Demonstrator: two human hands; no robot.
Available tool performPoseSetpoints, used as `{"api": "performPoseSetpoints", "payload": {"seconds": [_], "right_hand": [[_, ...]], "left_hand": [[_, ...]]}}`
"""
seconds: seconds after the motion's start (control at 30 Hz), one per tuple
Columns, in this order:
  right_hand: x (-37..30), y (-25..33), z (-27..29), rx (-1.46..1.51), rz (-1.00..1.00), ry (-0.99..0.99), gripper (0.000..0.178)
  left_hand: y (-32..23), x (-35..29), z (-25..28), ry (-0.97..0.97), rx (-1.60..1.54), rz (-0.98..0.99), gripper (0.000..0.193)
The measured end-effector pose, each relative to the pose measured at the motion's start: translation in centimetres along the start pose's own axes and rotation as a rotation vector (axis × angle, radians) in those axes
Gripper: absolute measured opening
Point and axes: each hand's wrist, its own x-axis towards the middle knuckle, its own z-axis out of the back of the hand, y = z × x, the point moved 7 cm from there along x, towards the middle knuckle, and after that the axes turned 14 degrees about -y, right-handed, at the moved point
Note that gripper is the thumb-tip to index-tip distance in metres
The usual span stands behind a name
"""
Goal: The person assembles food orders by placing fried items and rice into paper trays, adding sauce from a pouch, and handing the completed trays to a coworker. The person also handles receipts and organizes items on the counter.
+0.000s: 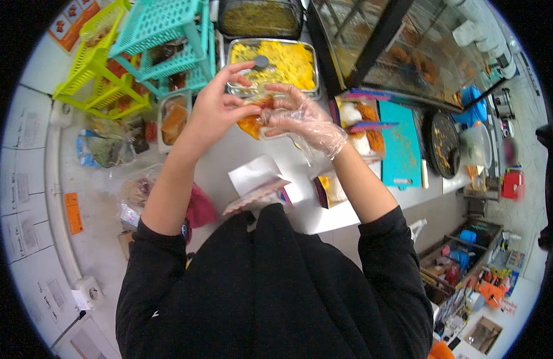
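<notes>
My left hand is bare, its thumb and fingers pinching a small clear bag of orange-red sauce. From the other side my right hand, in a loose clear plastic glove, closes its fingers on the same bag. Part of the bag is hidden behind the fingers. Both hands are over the counter, just in front of a metal tray of yellow food, where a grey round-ended utensil shows. Below them, close to my body, stands an open paper box with a white flap.
To the right are boxes of rice and orange fried pieces, a teal cutting board and a dark pan. A glass case rises at the back right. Teal baskets and lime baskets stand left, beside a food tub.
</notes>
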Motion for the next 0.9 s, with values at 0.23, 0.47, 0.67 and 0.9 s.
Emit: {"api": "performPoseSetpoints", "payload": {"seconds": [0.23,0.47,0.67,0.9], "right_hand": [[-16.2,8.1,11.7,-0.642,-0.221,-0.098,0.022],[-20.6,-5.1,19.1,-0.94,-0.474,-0.437,0.045],[-21.6,-3.0,20.8,-1.093,-0.285,-0.331,0.041],[-23.5,-1.3,18.1,-1.047,-0.251,-0.195,0.034]], "left_hand": [[2.0,-8.2,8.1,0.183,0.778,0.229,0.036],[15.2,-20.5,11.1,-0.048,1.562,0.348,0.04],[20.1,-22.7,11.8,-0.309,1.622,0.205,0.035],[18.5,-23.0,12.3,-0.461,1.448,0.045,0.017]]}}
